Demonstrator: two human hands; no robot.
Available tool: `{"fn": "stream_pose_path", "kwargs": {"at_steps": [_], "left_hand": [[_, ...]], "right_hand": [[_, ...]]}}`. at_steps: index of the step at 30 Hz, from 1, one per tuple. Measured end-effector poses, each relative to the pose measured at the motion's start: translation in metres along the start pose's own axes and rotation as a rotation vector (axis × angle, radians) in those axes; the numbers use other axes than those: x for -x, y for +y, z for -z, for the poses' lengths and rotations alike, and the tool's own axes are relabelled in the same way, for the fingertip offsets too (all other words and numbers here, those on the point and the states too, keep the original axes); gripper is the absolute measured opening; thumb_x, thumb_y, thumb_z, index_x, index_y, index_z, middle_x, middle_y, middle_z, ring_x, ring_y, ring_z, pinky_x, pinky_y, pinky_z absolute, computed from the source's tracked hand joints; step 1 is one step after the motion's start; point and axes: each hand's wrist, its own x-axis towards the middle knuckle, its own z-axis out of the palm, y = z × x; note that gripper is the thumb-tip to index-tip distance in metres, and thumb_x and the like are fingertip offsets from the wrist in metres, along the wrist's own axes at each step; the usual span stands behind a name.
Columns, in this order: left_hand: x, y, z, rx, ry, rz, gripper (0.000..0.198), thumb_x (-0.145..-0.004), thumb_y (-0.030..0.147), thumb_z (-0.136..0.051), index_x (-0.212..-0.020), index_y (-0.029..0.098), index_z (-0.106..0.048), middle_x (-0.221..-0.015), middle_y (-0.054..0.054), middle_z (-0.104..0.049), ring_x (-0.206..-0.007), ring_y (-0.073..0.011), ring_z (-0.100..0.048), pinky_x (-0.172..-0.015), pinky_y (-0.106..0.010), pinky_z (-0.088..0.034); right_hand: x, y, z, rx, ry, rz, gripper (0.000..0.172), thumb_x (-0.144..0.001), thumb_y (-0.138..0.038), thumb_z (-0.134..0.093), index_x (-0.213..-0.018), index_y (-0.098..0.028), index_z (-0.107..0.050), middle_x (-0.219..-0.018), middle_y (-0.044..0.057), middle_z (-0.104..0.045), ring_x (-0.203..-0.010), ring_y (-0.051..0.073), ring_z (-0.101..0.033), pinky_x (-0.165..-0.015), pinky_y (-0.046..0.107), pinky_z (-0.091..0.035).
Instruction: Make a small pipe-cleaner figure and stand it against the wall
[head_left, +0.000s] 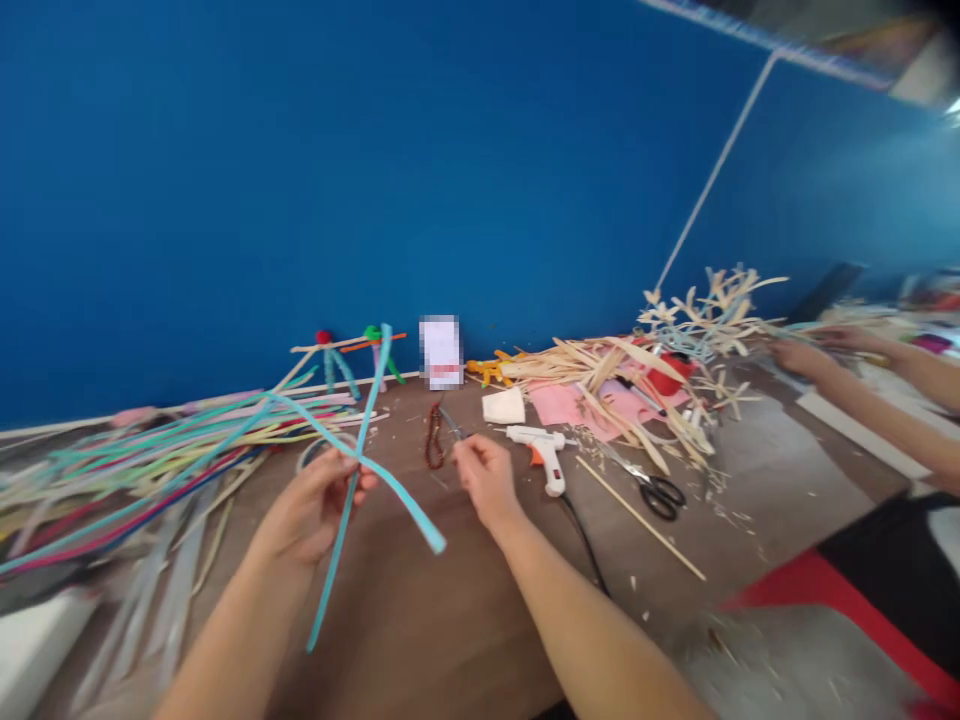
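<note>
In my left hand (322,500) is a pair of light blue pipe cleaners (405,508), crossed in an X and pinched where they meet. My right hand (484,475) has its fingers closed on a slim grey pointed tool (452,424), whose lower part is hidden by the fingers. Just left of that tool lies a brown beaded loop (434,440). A white and orange glue gun (549,455) rests on the table to the right of my right hand, near a white cup (504,406) on its side.
Loose coloured pipe cleaners (202,440) cover the left side. Black-handled scissors (660,495) and a thin wooden stick (641,518) lie to the right. Behind them are pale wooden strips (592,362) on pink sheets (551,400). A co-worker's hands (799,355) are at the far right.
</note>
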Motion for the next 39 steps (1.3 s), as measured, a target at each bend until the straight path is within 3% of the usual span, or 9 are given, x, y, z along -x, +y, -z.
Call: {"fn": "stream_pose_path", "kwargs": {"at_steps": [3,9,13,18,23,26,29,33,39], "left_hand": [[0.004,-0.005,0.014,0.138,0.065,0.029,0.011,-0.060,0.008,-0.054,-0.064,0.016,-0.048,-0.047,0.005,-0.053,-0.038,-0.0050,-0.048,-0.034,-0.011,-0.037],[-0.004,-0.034,0.023,0.094,0.014,0.056,0.011,-0.061,0.010,-0.056,-0.063,0.015,-0.046,-0.052,0.003,-0.056,-0.045,-0.0068,-0.054,-0.037,-0.012,-0.041],[-0.005,-0.042,0.016,0.020,-0.033,0.025,0.013,-0.060,0.015,-0.060,-0.063,0.014,-0.048,-0.054,0.002,-0.057,-0.046,-0.0075,-0.055,-0.038,-0.013,-0.040],[-0.001,-0.051,0.009,-0.048,-0.088,0.050,0.018,-0.057,0.019,-0.064,-0.065,0.014,-0.049,-0.057,0.001,-0.060,-0.047,-0.0081,-0.056,-0.039,-0.014,-0.040],[0.000,-0.057,0.006,-0.078,-0.129,0.069,0.019,-0.057,0.020,-0.066,-0.066,0.014,-0.051,-0.058,0.001,-0.061,-0.049,-0.0084,-0.056,-0.040,-0.014,-0.041],[0.000,-0.058,0.005,-0.092,-0.108,0.094,0.019,-0.057,0.018,-0.066,-0.068,0.014,-0.051,-0.062,0.000,-0.063,-0.052,-0.0095,-0.058,-0.041,-0.015,-0.043],[0.001,-0.057,0.003,-0.100,-0.086,0.107,0.020,-0.057,0.017,-0.066,-0.069,0.014,-0.050,-0.064,-0.001,-0.064,-0.053,-0.0102,-0.059,-0.041,-0.015,-0.043],[0.001,-0.057,0.003,-0.067,-0.113,0.102,0.018,-0.057,0.018,-0.065,-0.066,0.014,-0.049,-0.058,0.000,-0.062,-0.045,-0.0079,-0.055,-0.038,-0.015,-0.041],[-0.001,-0.060,0.004,-0.058,-0.138,0.059,0.017,-0.058,0.019,-0.064,-0.066,0.014,-0.050,-0.058,0.001,-0.060,-0.044,-0.0065,-0.053,-0.038,-0.015,-0.039]], "right_hand": [[-0.006,0.005,0.005,0.122,0.077,-0.002,0.028,-0.075,-0.039,-0.045,-0.061,-0.015,-0.051,-0.044,-0.006,-0.037,-0.041,0.007,-0.033,-0.041,0.019,-0.027],[0.002,0.013,0.002,0.761,-0.191,0.103,0.011,-0.073,-0.025,-0.051,-0.073,-0.018,-0.059,-0.069,0.001,-0.056,-0.061,0.011,-0.050,-0.060,0.022,-0.037],[0.007,0.016,-0.002,1.075,-0.257,0.094,0.012,-0.073,-0.025,-0.051,-0.083,-0.020,-0.057,-0.088,0.003,-0.056,-0.070,0.013,-0.055,-0.064,0.024,-0.039],[0.005,0.012,-0.011,1.306,-0.332,0.056,0.018,-0.079,-0.024,-0.043,-0.091,-0.016,-0.054,-0.095,0.010,-0.055,-0.074,0.019,-0.059,-0.063,0.030,-0.042],[0.007,0.007,-0.020,1.400,-0.452,0.082,0.023,-0.074,-0.013,-0.043,-0.094,-0.008,-0.054,-0.088,0.017,-0.057,-0.077,0.025,-0.060,-0.060,0.032,-0.044],[0.010,0.007,-0.018,1.362,-0.439,0.101,0.021,-0.074,-0.013,-0.042,-0.090,-0.007,-0.055,-0.085,0.017,-0.058,-0.077,0.024,-0.059,-0.060,0.031,-0.044],[0.008,0.010,-0.010,1.183,-0.328,0.047,0.015,-0.074,-0.019,-0.044,-0.081,-0.013,-0.056,-0.079,0.010,-0.059,-0.069,0.020,-0.058,-0.059,0.029,-0.042],[0.000,0.020,-0.001,0.767,-0.203,-0.027,0.008,-0.072,-0.019,-0.044,-0.070,-0.017,-0.051,-0.059,-0.001,-0.052,-0.054,0.011,-0.049,-0.052,0.022,-0.036],[0.000,0.026,-0.010,0.140,-0.229,-0.269,0.006,-0.067,-0.015,-0.045,-0.071,-0.017,-0.048,-0.050,-0.008,-0.042,-0.036,0.004,-0.032,-0.037,0.017,-0.025]]}}
